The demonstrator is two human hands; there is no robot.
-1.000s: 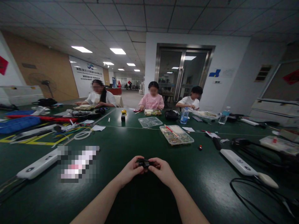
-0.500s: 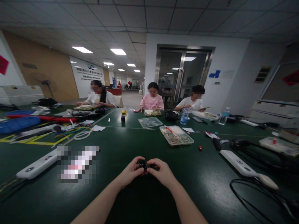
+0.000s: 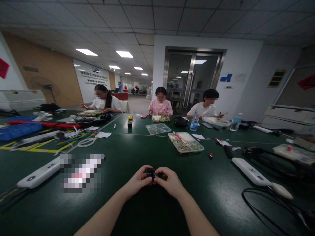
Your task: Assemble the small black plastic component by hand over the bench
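Just above the dark green table [image 3: 147,150], both of my hands meet around a small black object [image 3: 152,174]. My left hand [image 3: 139,178] pinches it from the left between thumb and fingers. From the right, my right hand [image 3: 168,178] grips the same object, its thumb close to my left thumb. The fingers cover most of it, so I cannot make out its exact kind. Beyond my hands stands a clear divided food container [image 3: 186,148] with food inside and a red-and-white chopstick wrapper [image 3: 180,138] across it.
A small red object [image 3: 211,156] lies right of the container. White devices [image 3: 251,172] with black cables [image 3: 256,206] lie at the right, another white device [image 3: 40,173] and a blurred-out flat item [image 3: 82,172] at the left. Three people sit across the table, near water bottles [image 3: 194,123].
My hands and the black object stay almost in place. Across the table, the people shift their arms and heads slightly; the left one has a hand raised.
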